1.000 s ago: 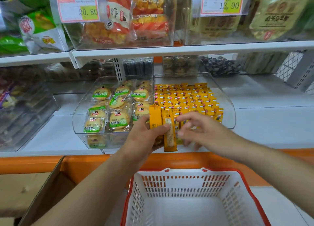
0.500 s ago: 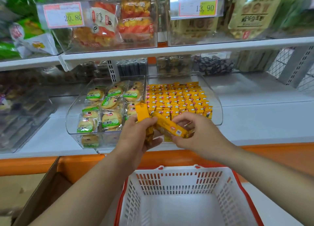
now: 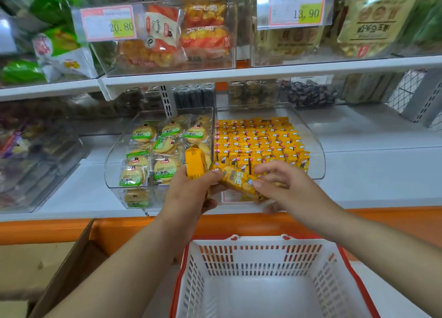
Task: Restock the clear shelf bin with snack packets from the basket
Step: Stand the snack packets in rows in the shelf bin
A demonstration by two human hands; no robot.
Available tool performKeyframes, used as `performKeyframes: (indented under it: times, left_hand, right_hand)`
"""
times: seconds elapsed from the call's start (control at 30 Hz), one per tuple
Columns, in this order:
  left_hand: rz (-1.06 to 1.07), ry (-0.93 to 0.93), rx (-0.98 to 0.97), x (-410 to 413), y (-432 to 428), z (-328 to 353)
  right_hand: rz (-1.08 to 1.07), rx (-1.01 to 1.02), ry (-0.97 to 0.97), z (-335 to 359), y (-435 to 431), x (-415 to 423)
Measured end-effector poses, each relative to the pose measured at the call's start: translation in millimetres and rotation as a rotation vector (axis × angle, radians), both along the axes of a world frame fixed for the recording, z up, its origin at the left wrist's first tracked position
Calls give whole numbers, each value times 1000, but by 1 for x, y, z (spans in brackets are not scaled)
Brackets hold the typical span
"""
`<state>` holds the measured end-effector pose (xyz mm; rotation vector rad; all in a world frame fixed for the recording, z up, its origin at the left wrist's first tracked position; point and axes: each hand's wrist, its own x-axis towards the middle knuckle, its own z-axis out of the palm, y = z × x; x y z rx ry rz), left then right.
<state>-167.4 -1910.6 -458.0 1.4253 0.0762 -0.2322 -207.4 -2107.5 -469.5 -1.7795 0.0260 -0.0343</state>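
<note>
A clear shelf bin [image 3: 319,147] on the middle shelf holds rows of small yellow snack packets [image 3: 258,138]. My left hand [image 3: 191,193] grips upright yellow packets [image 3: 195,161] in front of the bin's left corner. My right hand [image 3: 284,188] pinches a yellow packet [image 3: 239,180] lying slanted between both hands, just before the bin's front wall. The white basket [image 3: 263,253] with a red rim sits below my arms, and no packets show on its visible floor.
A second clear bin [image 3: 112,164] of round green-labelled cakes stands left of the yellow one. An upper shelf [image 3: 263,74] carries bins with price tags. A cardboard box [image 3: 59,265] sits at lower left. An orange ledge [image 3: 382,217] runs under the shelf.
The packet in my right hand has tipped from upright to slanted, pulled away from the bunch in my left hand. Both hands stay in front of the bin.
</note>
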Motion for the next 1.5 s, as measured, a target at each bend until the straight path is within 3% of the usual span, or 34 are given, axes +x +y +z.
performKeyframes:
  times: [0.13,0.3,0.4,0.57,0.83,0.97,1.33,1.4,1.5]
  left_hand:
    - [8,-21,0,2,9,-2]
    - [-18,-45,-32,6,19,-5]
    - [-57,-121,111,8,27,-5]
    - [-31,-301,324,25,53,-5]
    - [-69,-190,206,38,72,-19]
    - [-87,-181,182,40,73,-21]
    - [-127,-249,298,40,54,-23]
    - [-146,-275,318,38,46,-21]
    - [-198,-323,362,30,28,-17]
  right_hand:
    - [9,214,74,3,2,5]
    - [30,257,38,6,11,9]
    - [-121,250,-48,14,10,27]
    - [-223,-129,-216,26,0,78]
    - [92,-915,-173,11,9,147]
    - [198,-1078,-92,-1,11,156]
    - [9,-1013,-250,-12,1,129]
    - [-29,-836,-269,-4,-1,113]
    - [53,-387,-181,5,0,75]
